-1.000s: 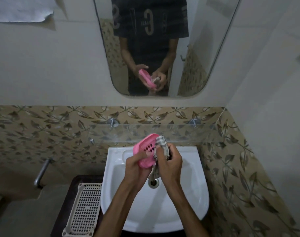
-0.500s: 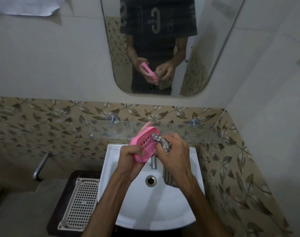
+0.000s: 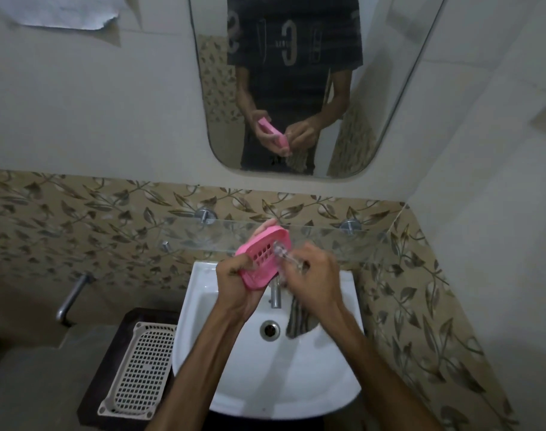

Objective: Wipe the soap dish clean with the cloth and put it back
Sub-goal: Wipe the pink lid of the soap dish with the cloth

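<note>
Fingers (image 3: pixel 267 225) of the left hand (image 3: pixel 239 286) are wrapped round the pink slotted plastic soap dish (image 3: pixel 262 259): the thumb is pressed on its near rim, and only the tips of the others can be seen past its far edge, the rest being hidden behind it. The dish is held tilted over the back of the white ceramic wash basin (image 3: pixel 234 384), its hollow side turned toward the right hand (image 3: pixel 315 275). Farthest left, a curved metal pipe (image 3: pixel 71 298) is seen at the wall, and a white perforated plastic tray (image 3: pixel 141 368) lies on a dark worktop (image 3: pixel 110 337) just beside the basin; the worktop's near end is cut off by the left forearm. Below the dish, the metal tap (image 3: pixel 275 292) is partly covered by both hands. The right hand is clenched on the checked grey cloth (image 3: pixel 284 255), which is pressed into the dish; that bunched part is blurred and hard to make out, and a loose striped end hangs beneath the wrist into the bowl. Behind the hands, a clear glass shelf (image 3: pixel 327 241) runs along the leaf-patterned tiles. Above it, the wall mirror (image 3: pixel 390 88) shows the dish and both hands reflected, its top cut off by the frame.
</note>
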